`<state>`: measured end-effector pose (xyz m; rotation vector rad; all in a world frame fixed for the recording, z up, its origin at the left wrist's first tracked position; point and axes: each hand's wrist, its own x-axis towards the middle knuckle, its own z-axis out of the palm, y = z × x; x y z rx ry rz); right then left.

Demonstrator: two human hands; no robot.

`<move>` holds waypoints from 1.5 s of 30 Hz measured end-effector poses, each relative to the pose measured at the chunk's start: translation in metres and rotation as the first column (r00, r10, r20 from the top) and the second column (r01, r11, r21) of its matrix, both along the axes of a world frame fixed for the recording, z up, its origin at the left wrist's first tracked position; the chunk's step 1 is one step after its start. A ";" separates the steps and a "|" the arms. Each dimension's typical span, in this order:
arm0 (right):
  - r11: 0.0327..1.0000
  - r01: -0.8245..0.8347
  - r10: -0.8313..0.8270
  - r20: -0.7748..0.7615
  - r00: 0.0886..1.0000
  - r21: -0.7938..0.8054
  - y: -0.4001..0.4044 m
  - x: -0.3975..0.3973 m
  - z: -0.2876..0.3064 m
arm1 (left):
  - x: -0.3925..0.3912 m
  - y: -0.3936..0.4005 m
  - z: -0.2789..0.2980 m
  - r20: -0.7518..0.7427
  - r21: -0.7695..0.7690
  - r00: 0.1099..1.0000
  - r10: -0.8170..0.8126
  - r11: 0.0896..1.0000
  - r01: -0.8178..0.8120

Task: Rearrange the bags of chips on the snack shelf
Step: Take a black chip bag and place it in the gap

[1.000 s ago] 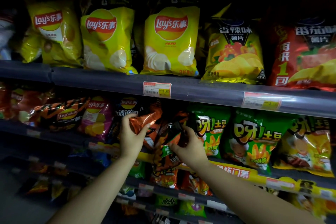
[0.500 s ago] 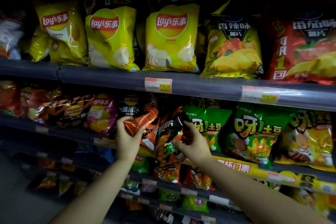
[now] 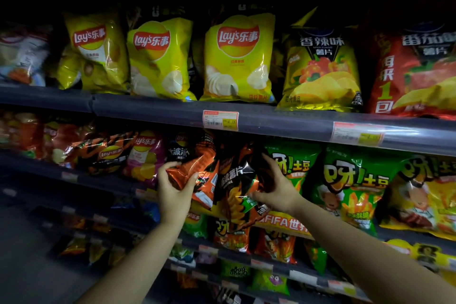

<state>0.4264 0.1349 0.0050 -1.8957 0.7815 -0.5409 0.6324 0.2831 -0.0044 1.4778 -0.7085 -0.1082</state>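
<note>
Both my hands are at the middle shelf (image 3: 271,123). My left hand (image 3: 174,191) grips the crumpled lower corner of an orange chip bag (image 3: 195,165) that leans out of its row. My right hand (image 3: 276,187) holds the right edge of a black-and-orange chip bag (image 3: 237,180) that tilts forward over the shelf lip. The two bags touch each other between my hands. Green chip bags (image 3: 352,180) stand just right of my right hand. A dark Lay's bag (image 3: 180,150) sits behind the orange one.
Yellow Lay's bags (image 3: 237,57) line the upper shelf, with a yellow spicy bag (image 3: 320,66) and a red bag (image 3: 414,71) to their right. Orange and pink Lay's bags (image 3: 145,155) fill the middle shelf's left side. Lower shelves (image 3: 246,256) hold more snack packs. Price tags (image 3: 220,119) mark the rails.
Both hands stay on the same two bags and have lifted them slightly. The black-and-orange bag has turned more upright. My view has shifted a little up and to the right.
</note>
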 end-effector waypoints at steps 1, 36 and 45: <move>1.000 -0.010 0.010 0.014 1.000 -0.012 0.001 0.000 0.000 | -0.001 0.003 0.001 -0.005 -0.008 1.000 0.002 1.000 -0.002; 0.956 0.286 -0.293 0.281 0.914 0.068 0.084 -0.161 -0.005 | -0.114 0.033 0.003 -0.016 -0.210 0.974 -0.228 0.953 0.219; 0.907 0.414 -0.415 0.319 0.852 0.076 0.094 -0.236 0.007 | -0.188 0.012 0.007 0.605 -0.179 0.794 -0.067 0.959 0.217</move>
